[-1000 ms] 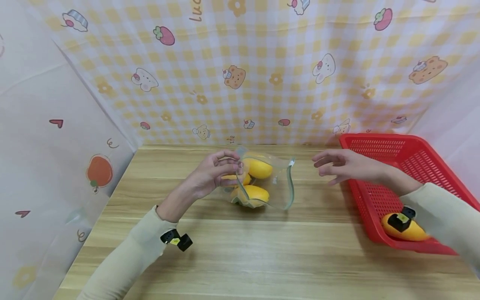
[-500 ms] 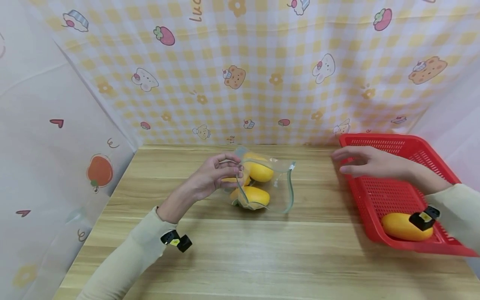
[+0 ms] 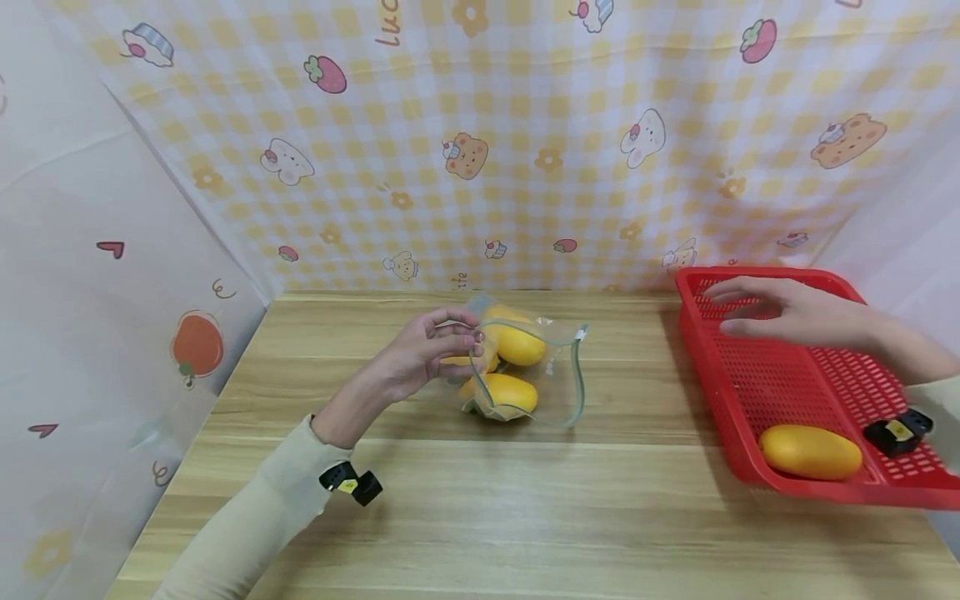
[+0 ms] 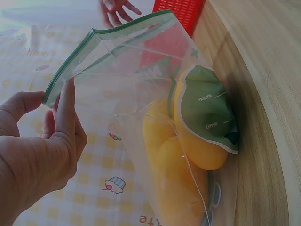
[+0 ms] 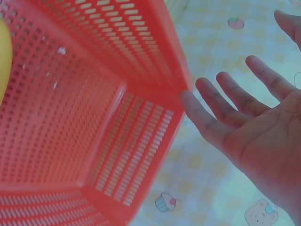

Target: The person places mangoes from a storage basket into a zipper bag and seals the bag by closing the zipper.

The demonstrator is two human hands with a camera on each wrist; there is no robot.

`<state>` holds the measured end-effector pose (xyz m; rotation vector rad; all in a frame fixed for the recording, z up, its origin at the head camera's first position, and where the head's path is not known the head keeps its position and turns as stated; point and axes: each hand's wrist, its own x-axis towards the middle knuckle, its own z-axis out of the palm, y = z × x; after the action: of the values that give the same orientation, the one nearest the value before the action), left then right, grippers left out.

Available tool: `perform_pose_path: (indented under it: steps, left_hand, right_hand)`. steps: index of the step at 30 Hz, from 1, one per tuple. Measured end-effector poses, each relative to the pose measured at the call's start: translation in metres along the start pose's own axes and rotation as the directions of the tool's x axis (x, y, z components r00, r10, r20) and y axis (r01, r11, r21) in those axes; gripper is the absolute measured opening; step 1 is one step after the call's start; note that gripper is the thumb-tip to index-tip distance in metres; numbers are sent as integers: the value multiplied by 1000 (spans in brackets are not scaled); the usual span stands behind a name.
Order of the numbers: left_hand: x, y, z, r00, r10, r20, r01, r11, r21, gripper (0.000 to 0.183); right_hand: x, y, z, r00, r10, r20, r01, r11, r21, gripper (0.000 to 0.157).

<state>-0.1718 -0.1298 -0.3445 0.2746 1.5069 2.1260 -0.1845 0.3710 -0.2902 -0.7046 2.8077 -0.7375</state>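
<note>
My left hand [image 3: 420, 354] pinches the rim of a clear zip bag [image 3: 557, 375] between thumb and fingers, and the bag's mouth gapes to the right. Inside the bag lie several yellow mangoes [image 3: 519, 343], partly hidden by the hand. A green label [image 4: 207, 110] on the bag shows in the left wrist view. Over the far part of a red plastic basket [image 3: 780, 375] hovers my right hand [image 3: 795, 308], fingers spread and holding nothing. One mango [image 3: 810, 452] lies at the basket's near end, apart from that hand.
The wooden table [image 3: 480, 517] runs up to a checked cloth backdrop [image 3: 525, 167] with cartoon prints. A white sheet [image 3: 112, 333] hangs on the left. Perforated basket walls [image 5: 136, 150] rise beside the right hand.
My right hand has moved right, from beside the basket to above it, and the mango in the basket is now fully uncovered. The left hand keeps its hold on the bag.
</note>
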Motion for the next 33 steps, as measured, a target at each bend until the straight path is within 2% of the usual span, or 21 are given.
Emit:
perform_pose_path:
  steps: [3,8,15,21,27,33]
  left_hand:
    - [-1,0,-1,1000,-1,-3,1,1000,-3,22]
    - [-1,0,-2,1000,0,-3,0,1000,-6,22]
    - [-1,0,-3,1000,0,-8,0,1000,-11,21]
    - [-2,-2,-5,1000,-3,-19,3,1000,5,22]
    - [-2,-3,-5,1000,-8,-24,8,1000,6,21]
    - [-5,-5,-7,999,-1,-37,2,1000,5,23]
  right_hand:
    - [-3,6,-1,999,-20,-40,18,999,-42,53]
    - [-9,13,-2,999,-12,-40,10,998,-67,60]
    - [-18,19,-5,996,61,72,-52,992,-114,74]
    - [-29,28,-3,991,62,118,-48,992,-119,82]
    - [-41,40,6,986,87,144,-71,991,-113,83]
    - [-52,57,18,966,100,240,-92,995,-46,75]
